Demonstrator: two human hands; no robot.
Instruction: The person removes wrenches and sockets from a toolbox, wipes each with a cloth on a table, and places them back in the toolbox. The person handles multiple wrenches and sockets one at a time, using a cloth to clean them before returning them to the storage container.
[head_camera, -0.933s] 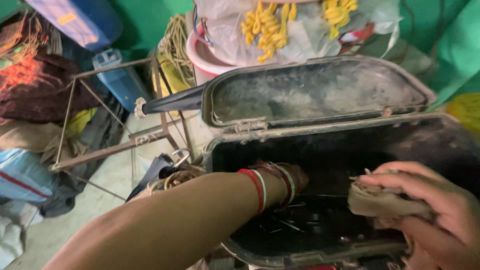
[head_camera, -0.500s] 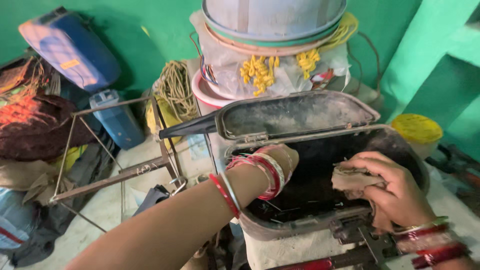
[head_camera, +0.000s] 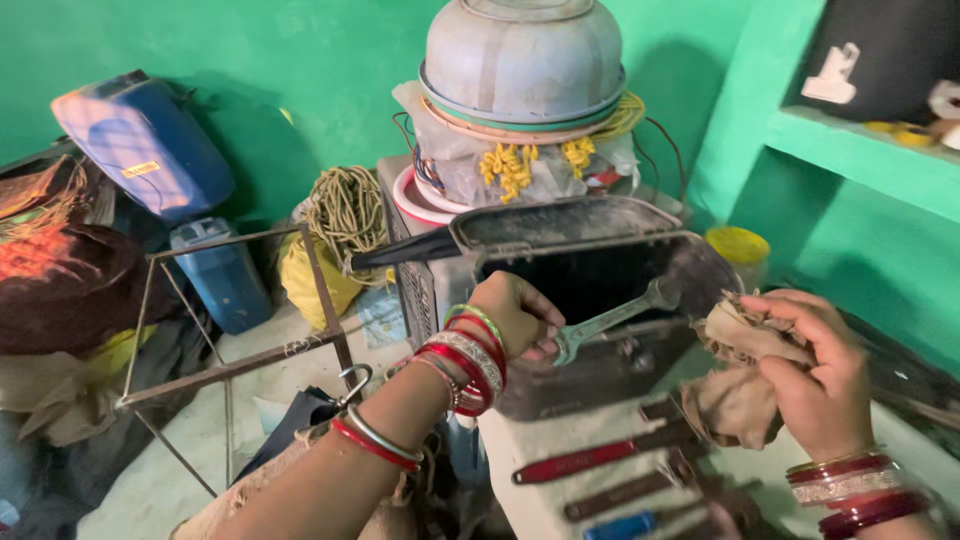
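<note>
My left hand (head_camera: 515, 315) is closed round one end of a grey open-ended spanner (head_camera: 620, 317), held over the open black toolbox (head_camera: 610, 375). The spanner's far jaw points up and right, toward the box's back wall. My right hand (head_camera: 815, 375) grips a crumpled brown rag (head_camera: 735, 375) just right of the box, a short way from the spanner's tip. The toolbox lid (head_camera: 560, 222) stands open behind. Both wrists wear red and silver bangles.
Red, brown and blue-handled tools (head_camera: 600, 460) lie on a pale cloth in front of the box. Behind stand stacked metal basins (head_camera: 525, 60), a coil of rope (head_camera: 345, 210), a blue jerrycan (head_camera: 220, 275) and a metal frame (head_camera: 240, 365). A green shelf (head_camera: 870, 165) is at right.
My left hand has come up out of the toolbox holding the spanner. The view has pulled back and up, and my right hand with the rag has moved right of the box.
</note>
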